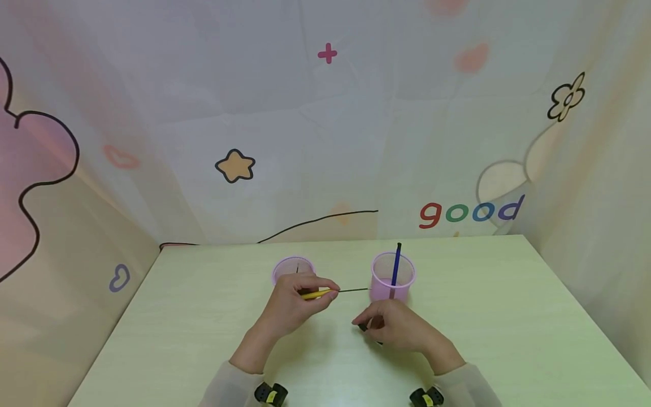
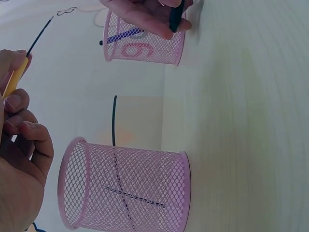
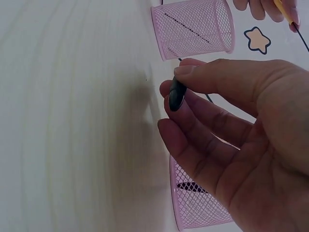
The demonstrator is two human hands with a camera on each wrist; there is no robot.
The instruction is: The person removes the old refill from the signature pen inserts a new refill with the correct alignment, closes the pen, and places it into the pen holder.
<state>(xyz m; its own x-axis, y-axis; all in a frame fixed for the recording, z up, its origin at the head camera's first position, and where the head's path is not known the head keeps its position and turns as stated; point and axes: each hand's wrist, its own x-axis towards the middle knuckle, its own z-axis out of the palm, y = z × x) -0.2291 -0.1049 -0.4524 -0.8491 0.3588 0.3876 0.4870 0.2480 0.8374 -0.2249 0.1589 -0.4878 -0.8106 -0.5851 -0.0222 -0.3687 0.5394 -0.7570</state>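
Note:
My left hand point(image 1: 292, 305) pinches a yellow barrel point(image 1: 316, 294) between thumb and fingertips; a thin dark rod point(image 1: 353, 290) sticks out of it to the right, toward the right cup. Lower, in front of that cup, my right hand point(image 1: 399, 327) holds a small dark piece point(image 1: 362, 327). In the right wrist view this piece point(image 3: 177, 94) is rounded at one end and pinched by thumb and fingers. The right pink mesh cup point(image 1: 378, 289) holds a blue pen point(image 1: 396, 265). Partly behind my left hand, the left pink mesh cup point(image 2: 101, 169) contains a thin dark rod point(image 2: 140, 198).
Both cups stand toward the back of the pale table point(image 1: 203, 316). Behind it hangs a printed curtain point(image 1: 356, 141) with a star and the word "good", and more curtain lines both sides.

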